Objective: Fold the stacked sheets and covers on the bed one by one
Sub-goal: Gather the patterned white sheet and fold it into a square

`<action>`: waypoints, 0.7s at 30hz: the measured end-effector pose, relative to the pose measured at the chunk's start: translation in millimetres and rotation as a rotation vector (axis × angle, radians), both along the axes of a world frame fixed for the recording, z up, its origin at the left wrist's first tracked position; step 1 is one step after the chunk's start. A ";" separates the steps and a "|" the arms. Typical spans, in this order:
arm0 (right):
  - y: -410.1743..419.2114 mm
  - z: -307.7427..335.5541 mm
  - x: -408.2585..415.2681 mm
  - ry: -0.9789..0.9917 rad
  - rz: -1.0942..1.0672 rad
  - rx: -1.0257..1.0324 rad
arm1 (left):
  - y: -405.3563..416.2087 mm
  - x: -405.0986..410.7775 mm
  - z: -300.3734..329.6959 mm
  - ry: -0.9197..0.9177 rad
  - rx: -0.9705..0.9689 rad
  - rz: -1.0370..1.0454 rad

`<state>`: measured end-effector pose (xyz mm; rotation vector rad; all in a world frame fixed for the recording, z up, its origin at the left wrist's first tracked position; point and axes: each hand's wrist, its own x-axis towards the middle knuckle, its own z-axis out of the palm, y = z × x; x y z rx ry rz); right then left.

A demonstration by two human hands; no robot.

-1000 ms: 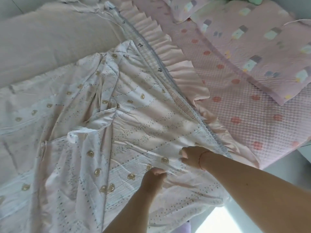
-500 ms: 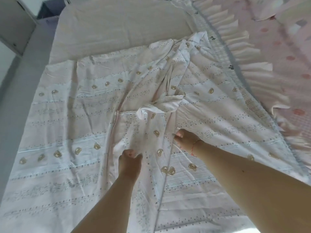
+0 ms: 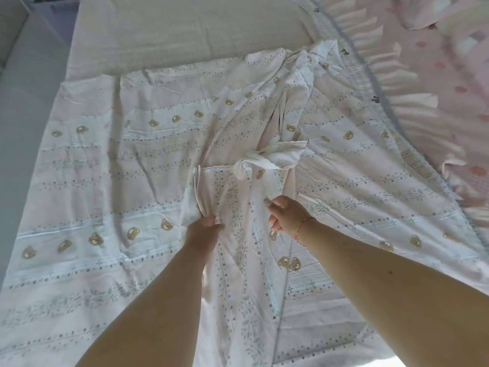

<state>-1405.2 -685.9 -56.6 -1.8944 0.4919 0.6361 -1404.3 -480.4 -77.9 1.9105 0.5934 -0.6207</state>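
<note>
I had both hands on the bear-print sheet (image 3: 111,165), spread w/ its left half flat over the bed (image 3: 185,30) and the middle bunched in a long ridge: left hand (image 3: 202,231) w/ fingers curled, pinching the ridge's left fold, right hand (image 3: 287,213) w/ fingers bent round its right side, prob. to pull the bunch straight before folding. Count: 2 hands, 1 sheet being worked, 1 ruffled cover (image 3: 397,83) under its right edge, 1 dotted pink quilt (image 3: 455,75) beyond.

A grey floor (image 3: 23,107) borders the beige mattress (image 3: 185,35); bright daylight falls from the lower right.
</note>
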 end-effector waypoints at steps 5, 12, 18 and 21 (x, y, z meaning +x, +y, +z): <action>5.3 11.3 2.2 0.025 -0.093 0.021 | -15.7 -19.7 19.2 -0.196 0.041 -0.137; 25.3 38.1 13.7 0.025 -0.117 -0.034 | -46.5 -52.4 53.9 -0.073 -0.573 -0.038; 22.4 78.1 18.2 0.029 0.136 -0.201 | -54.3 -59.5 65.8 0.253 -1.079 -0.063; 4.8 81.4 0.7 0.203 0.023 -0.090 | -54.5 -61.9 67.6 0.321 -1.250 0.032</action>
